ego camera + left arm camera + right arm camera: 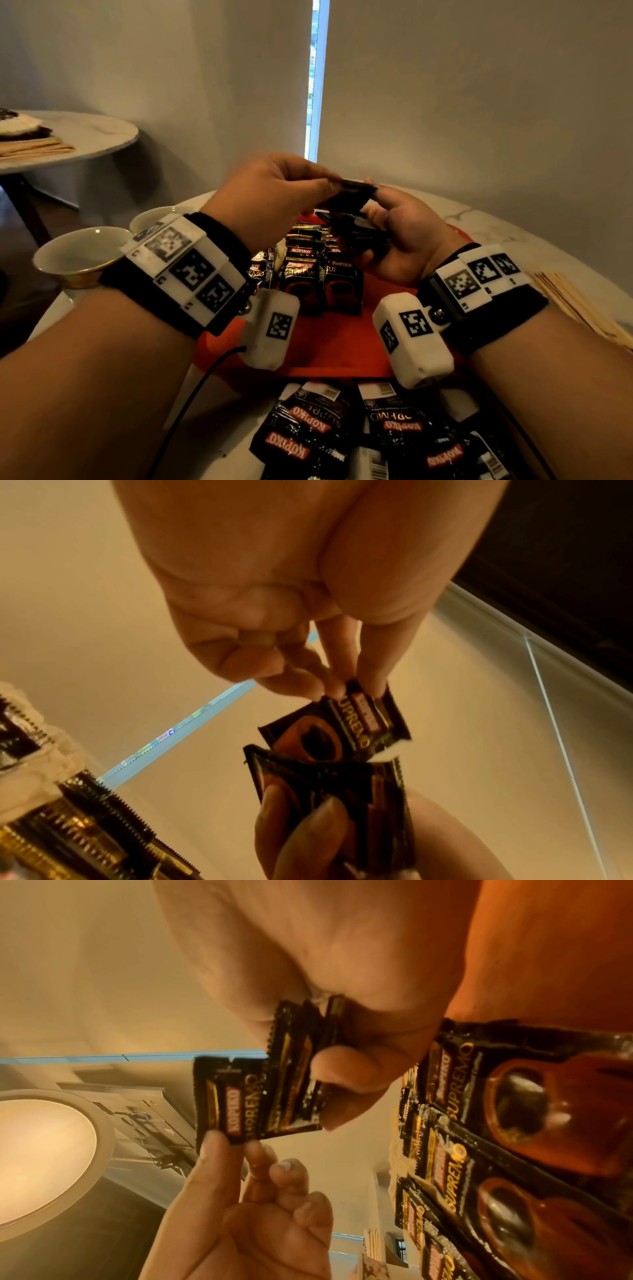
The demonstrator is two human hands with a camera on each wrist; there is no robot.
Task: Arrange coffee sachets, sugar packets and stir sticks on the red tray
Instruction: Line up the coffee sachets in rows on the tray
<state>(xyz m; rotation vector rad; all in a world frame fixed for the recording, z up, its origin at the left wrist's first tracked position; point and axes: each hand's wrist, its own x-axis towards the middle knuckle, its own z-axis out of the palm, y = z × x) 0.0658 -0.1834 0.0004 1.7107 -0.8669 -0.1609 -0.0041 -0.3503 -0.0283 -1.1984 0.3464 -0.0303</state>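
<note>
Above the red tray (329, 356), my left hand (322, 186) pinches the top edge of one black Kopiko coffee sachet (352, 197) between thumb and fingers. The left wrist view shows this sachet (342, 729) hanging from the fingertips. Just right of it, my right hand (380, 222) grips a small stack of the same sachets (356, 233), thumb across them; the stack (298, 1069) shows in the right wrist view beside the single sachet (229, 1102). Rows of sachets (308, 274) lie overlapping on the tray. Wooden stir sticks (575, 308) lie on the table at the right.
A loose pile of sachets (342, 435) lies on the white table in front of the tray. Two white cups (78, 253) stand at the left, close to my left wrist. A round side table (85, 137) with napkins stands further left.
</note>
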